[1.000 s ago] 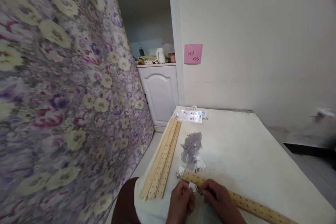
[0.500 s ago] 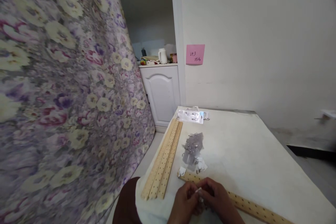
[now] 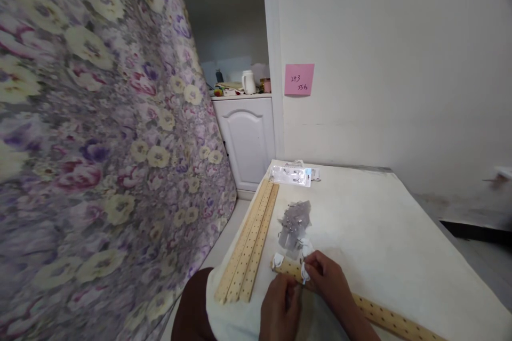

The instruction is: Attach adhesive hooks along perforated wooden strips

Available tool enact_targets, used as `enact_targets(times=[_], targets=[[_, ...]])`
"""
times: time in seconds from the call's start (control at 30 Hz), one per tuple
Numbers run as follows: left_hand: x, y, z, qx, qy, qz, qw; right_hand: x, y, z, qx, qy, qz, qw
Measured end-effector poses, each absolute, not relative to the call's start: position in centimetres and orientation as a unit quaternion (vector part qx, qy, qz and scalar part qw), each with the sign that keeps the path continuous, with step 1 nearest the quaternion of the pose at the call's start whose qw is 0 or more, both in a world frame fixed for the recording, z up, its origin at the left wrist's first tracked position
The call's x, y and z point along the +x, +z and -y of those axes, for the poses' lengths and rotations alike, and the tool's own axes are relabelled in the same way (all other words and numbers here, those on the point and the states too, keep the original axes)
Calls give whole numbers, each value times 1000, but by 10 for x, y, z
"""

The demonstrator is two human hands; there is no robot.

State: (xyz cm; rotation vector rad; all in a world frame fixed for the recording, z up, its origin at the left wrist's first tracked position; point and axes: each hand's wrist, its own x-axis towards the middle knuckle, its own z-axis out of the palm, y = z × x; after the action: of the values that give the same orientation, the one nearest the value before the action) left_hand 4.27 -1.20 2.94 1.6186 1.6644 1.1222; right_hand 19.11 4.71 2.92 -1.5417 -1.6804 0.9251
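A pale wooden strip with rows of small holes (image 3: 384, 315) lies slantwise across the near part of the table, partly under my hands. Near its left end, my right hand (image 3: 330, 282) pinches a small white hook piece (image 3: 305, 274) against or just above the wood. My left hand (image 3: 281, 302) is curled at the strip's near edge; anything in its fingers is hidden. Another white hook piece (image 3: 278, 261) sits on the strip's left end. More white pieces (image 3: 307, 248) lie just beyond my right fingertips, beside a heap of small clear-grey packets with metal bits (image 3: 295, 218).
Several similar perforated wooden strips (image 3: 248, 245) lie side by side along the left table edge. Clear packages of hooks (image 3: 290, 175) rest at the far end of the white-covered table (image 3: 400, 240). A floral curtain (image 3: 120, 170) hangs to the left; a wall stands behind.
My hands were together over the near side of the strip, around a small white piece. Now they are apart: the right has moved forward onto the strip with the white hook piece.
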Motion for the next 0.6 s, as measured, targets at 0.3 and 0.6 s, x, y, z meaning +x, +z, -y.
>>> enact_targets(times=[0.3, 0.6], targets=[[47, 19, 2, 637, 291, -683, 207, 179, 28, -50, -615, 323, 655, 298], [47, 15, 1, 649, 283, -680, 194, 177, 15, -54, -623, 256, 679, 293]])
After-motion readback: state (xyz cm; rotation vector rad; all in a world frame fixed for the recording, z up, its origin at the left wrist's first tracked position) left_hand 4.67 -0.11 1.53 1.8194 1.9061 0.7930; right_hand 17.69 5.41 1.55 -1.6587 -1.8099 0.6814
